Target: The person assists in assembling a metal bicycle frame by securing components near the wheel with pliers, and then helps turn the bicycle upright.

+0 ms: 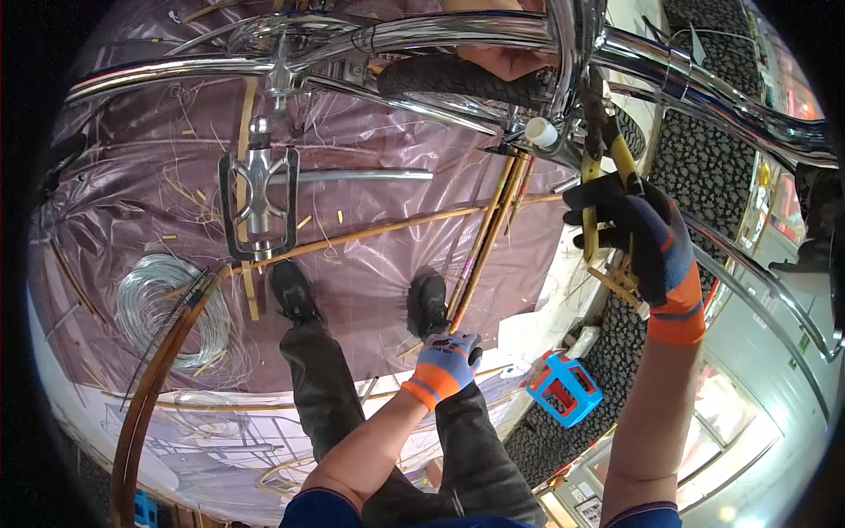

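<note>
My right hand (pixel 656 233), in an orange, grey and black work glove, is closed around the yellow handles of a pair of pliers (pixel 591 207). The dark jaws of the pliers point up against a shiny chrome tube frame (pixel 576 53). Lower down, my left hand (pixel 447 361), in a matching glove, is closed at the lower end of thin bamboo sticks (pixel 482 242). These sticks slant up to the frame, near a white cap (pixel 540 132). What the jaws grip, if anything, is too small to make out.
A metal pedal (pixel 258 202) hangs from the chrome tubing at left. A coil of wire (pixel 172 308) lies on the purplish sheet (pixel 352 352). Bent brown strips (pixel 150 414) rise at lower left. A blue and red plastic item (pixel 565 389) sits at lower right. Another person's bare skin (pixel 506 62) shows behind the tubes.
</note>
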Demonstrator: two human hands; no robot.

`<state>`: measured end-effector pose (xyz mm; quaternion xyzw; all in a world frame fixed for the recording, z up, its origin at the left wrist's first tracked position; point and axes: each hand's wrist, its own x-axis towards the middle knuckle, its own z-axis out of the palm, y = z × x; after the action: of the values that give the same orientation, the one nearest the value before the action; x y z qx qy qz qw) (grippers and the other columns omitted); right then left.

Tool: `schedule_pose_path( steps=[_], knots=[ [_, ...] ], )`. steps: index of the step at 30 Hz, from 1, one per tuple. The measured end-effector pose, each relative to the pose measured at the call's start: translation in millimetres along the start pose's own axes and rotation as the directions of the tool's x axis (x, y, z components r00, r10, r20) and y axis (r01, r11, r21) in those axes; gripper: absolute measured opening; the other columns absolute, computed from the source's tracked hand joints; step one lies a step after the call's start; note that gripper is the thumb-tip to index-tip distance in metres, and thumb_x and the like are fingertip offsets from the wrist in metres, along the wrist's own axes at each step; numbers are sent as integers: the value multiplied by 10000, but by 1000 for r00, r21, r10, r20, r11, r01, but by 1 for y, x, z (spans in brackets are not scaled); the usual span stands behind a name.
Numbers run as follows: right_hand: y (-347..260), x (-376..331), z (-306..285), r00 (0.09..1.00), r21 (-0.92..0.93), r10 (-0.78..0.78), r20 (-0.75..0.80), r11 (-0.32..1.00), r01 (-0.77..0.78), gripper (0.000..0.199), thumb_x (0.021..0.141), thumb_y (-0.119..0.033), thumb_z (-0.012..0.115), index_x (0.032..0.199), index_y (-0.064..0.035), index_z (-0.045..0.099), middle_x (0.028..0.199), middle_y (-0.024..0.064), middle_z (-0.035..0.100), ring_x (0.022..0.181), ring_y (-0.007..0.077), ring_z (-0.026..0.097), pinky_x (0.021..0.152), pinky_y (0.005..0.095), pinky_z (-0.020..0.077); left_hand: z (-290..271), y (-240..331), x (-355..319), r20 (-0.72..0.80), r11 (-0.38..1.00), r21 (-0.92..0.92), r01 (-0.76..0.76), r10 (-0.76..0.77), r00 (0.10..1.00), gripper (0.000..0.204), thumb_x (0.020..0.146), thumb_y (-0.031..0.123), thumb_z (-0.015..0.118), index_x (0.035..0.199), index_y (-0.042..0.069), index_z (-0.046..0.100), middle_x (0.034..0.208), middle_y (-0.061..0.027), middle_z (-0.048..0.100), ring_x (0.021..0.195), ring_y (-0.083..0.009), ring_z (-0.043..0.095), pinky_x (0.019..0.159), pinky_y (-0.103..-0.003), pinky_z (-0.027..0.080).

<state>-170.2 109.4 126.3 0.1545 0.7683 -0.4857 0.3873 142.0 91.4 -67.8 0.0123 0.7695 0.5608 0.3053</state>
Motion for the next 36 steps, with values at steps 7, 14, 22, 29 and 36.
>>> schedule_pose_path(
  steps=[7,14,22,29,36],
  knots=[
    [24,1,23,922,-570,-330,-200,805,165,218,903,-171,660,1022,11,673,856,131,715,763,174,672,723,302,511,0,0,2,-24,1000,-1,-6,6,1000,372,847,339,635,1121,87,640,1024,-126,671,917,-319,640,819,-438,501],
    [9,-3,13,974,-245,-138,-182,965,92,287,932,-202,634,1120,14,657,891,49,703,776,122,656,669,226,489,5,-1,1,-43,1000,-11,-14,13,999,360,842,343,643,1100,92,640,1008,-121,665,910,-318,636,817,-440,498],
    [19,-12,15,876,-585,-398,-273,791,177,217,897,-188,657,1023,-14,687,888,146,720,812,192,695,741,297,514,6,0,1,-39,999,44,-22,24,999,376,836,356,644,1096,84,634,1022,-113,658,937,-309,631,823,-436,496],
    [27,-4,17,847,-820,-452,-281,572,33,212,933,-111,627,1100,21,626,976,86,713,868,104,660,770,251,498,9,0,2,-24,999,42,-21,22,999,368,843,362,632,1092,90,632,1013,-113,658,910,-309,639,811,-437,505],
    [26,-1,29,763,-913,-604,-232,405,44,263,854,-229,688,1027,-34,653,884,178,638,776,360,646,682,420,520,5,1,2,-24,1000,30,-7,8,1000,358,851,359,625,1099,101,635,1002,-108,667,900,-305,645,801,-440,510]
  ],
)
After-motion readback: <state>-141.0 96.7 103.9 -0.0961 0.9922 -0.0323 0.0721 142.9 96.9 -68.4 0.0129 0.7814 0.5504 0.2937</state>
